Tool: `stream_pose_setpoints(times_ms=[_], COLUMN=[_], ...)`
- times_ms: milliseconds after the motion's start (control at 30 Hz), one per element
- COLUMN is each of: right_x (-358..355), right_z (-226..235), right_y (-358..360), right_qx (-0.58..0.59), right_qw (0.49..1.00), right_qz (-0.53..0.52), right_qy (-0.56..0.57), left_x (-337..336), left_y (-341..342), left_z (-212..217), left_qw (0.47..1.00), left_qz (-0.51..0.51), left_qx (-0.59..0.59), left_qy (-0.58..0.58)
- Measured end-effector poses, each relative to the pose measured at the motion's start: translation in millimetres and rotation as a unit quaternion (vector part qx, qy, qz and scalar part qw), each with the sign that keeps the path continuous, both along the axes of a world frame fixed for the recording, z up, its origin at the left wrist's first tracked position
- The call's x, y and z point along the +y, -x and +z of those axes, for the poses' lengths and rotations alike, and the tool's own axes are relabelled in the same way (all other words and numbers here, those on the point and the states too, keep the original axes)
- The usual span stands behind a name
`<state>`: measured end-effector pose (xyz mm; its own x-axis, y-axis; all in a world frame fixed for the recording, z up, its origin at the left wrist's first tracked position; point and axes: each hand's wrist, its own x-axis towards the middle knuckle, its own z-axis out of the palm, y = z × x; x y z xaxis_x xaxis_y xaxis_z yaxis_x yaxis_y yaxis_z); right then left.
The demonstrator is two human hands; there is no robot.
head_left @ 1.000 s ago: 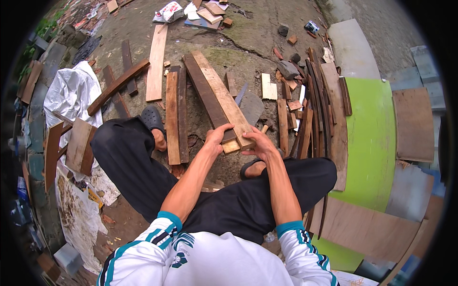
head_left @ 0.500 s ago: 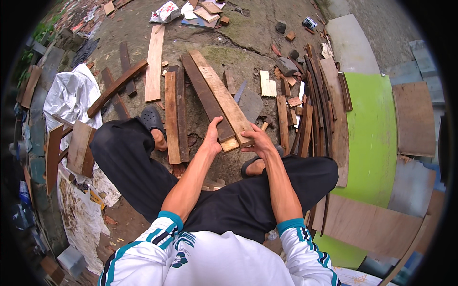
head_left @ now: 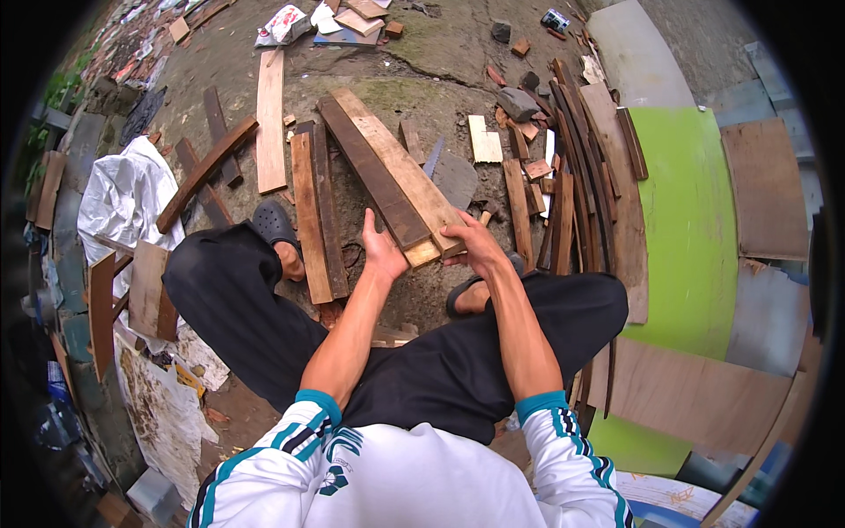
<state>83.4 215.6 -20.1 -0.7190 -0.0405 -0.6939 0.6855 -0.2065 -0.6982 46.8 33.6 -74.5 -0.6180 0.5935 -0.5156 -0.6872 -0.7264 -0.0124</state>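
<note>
The fingers of the right hand (head_left: 478, 246) grasp the near end of the pale plank (head_left: 396, 158), the thumb on its upper face. The left hand (head_left: 384, 253) is opened, with the thumb standing away from the wood, just beside the near end of the dark plank (head_left: 370, 180); whether its fingers touch this plank, I cannot tell. The two planks lie side by side in front of the person, pointing away, the dark one on the left.

Close to the right edge of the pale plank are a saw (head_left: 434, 157) and a flat grey stone (head_left: 456, 180). On the left, two narrow boards (head_left: 309, 211) lie between the planks and the left shoe (head_left: 275, 220). Farther out are a pile of dark strips (head_left: 585, 176) and a green panel (head_left: 687, 220) on the right, and a white sack (head_left: 128, 189) on the left.
</note>
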Motion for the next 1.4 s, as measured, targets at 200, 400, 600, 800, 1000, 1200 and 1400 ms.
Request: stream_pose_setpoints(times_ms=[200,400,600,800,1000,1200,1400], right_x=[1.8,-9.5,-19.1,-12.6,1.8,2.2,-3.9], right_z=[10.0,8.0,9.9,10.9,3.3,-5.6,-36.2], right_y=[7.7,7.5,5.3,8.2,14.4,15.0,16.2], right_qx=[-0.003,0.011,0.027,0.028,0.021,0.006,0.081], right_qw=[1.000,1.000,0.999,0.999,0.997,0.994,0.957], right_qz=[0.005,0.019,0.014,0.044,0.063,0.069,0.165], right_qy=[-0.010,-0.002,0.010,0.007,-0.031,-0.080,-0.227], left_x=[8.1,7.3,2.9,4.6,4.0,-1.4,-5.3], left_y=[-3.2,-0.9,11.9,21.8,25.2,16.9,14.5], left_z=[-13.2,-24.2,-33.6,-44.8,-54.3,-70.5,-63.0], left_qw=[0.995,0.989,0.983,0.984,0.981,0.974,0.978], left_qz=[0.020,0.091,0.117,0.110,0.114,0.162,0.121], left_qx=[0.097,0.091,0.138,0.143,0.156,0.155,0.143], left_qy=[0.026,0.076,-0.007,0.013,-0.013,-0.039,0.090])
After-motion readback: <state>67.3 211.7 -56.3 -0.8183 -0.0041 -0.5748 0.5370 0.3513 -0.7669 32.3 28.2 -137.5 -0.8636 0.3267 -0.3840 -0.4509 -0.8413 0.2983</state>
